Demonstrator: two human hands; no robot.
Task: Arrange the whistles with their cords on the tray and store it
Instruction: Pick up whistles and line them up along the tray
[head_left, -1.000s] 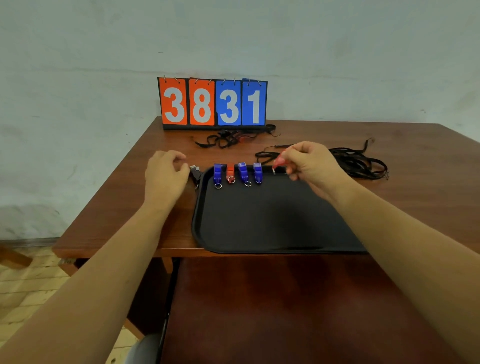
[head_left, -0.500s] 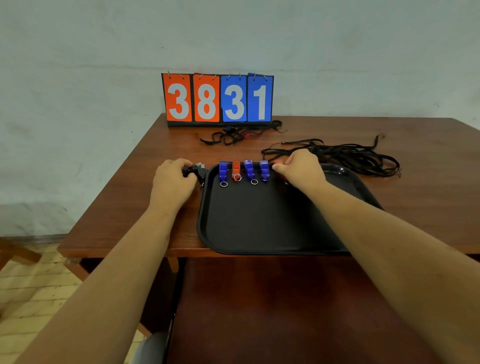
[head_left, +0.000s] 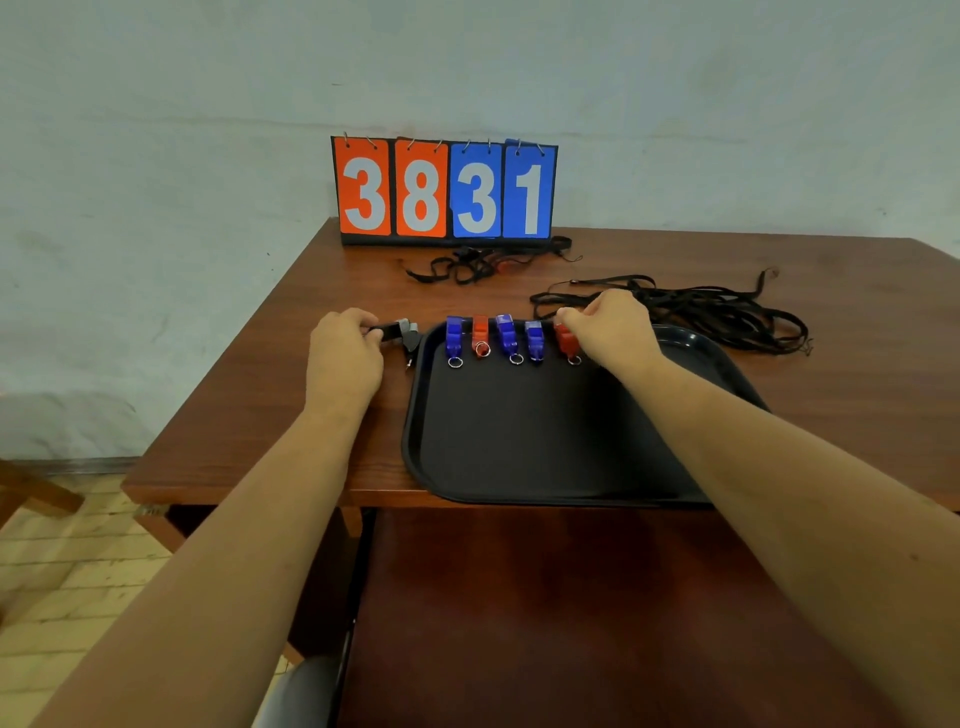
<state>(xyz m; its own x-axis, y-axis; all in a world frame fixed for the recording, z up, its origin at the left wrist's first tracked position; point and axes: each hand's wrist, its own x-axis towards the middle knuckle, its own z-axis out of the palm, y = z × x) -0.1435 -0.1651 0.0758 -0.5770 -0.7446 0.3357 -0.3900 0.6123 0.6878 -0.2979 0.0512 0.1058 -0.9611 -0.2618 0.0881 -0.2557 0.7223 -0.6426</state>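
On the wooden table (head_left: 291, 415): black tray (head_left: 519, 447), its far edge lined with five whistles, long axes front-to-back, rings toward the viewer; right hand (head_left: 613, 325) pinching the rightmost red whistle (head_left: 565, 338); left hand (head_left: 343, 353) clamped on a black whistle (head_left: 404, 333) beside the tray.
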